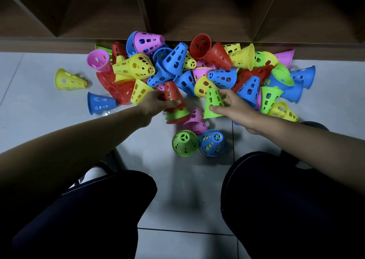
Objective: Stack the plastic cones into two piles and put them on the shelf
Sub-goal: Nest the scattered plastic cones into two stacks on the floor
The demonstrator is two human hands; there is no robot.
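Through the head camera I saw the loose heap of perforated plastic cones (197,67), red, blue, yellow, pink and green, lying on the pale tiled floor (39,110), with the dark wooden shelf (197,12) directly behind the heap. At the heap's near edge the left hand (158,102) had its grip curled round a red plastic cone (173,94) that topped a short nested stack; a green rim and another red rim showed beneath it, slightly blurred. Just beside it, also at the heap's near edge, the right hand (235,108) pinched an upright lime-green plastic cone (213,100) between thumb and fingers. A pink plastic cone (195,120) lay between the two hands, just in front of the heap. Nearer to me than the heap stood a green perforated cone (185,143) and a blue perforated cone (212,142), touching side by side, narrow ends up. Off the heap's left side a yellow plastic cone (69,79) lay apart on its side, and a blue plastic cone (99,102) lay close to the heap's left edge. My view of the heap was framed by two knees in dark trousers (296,199).
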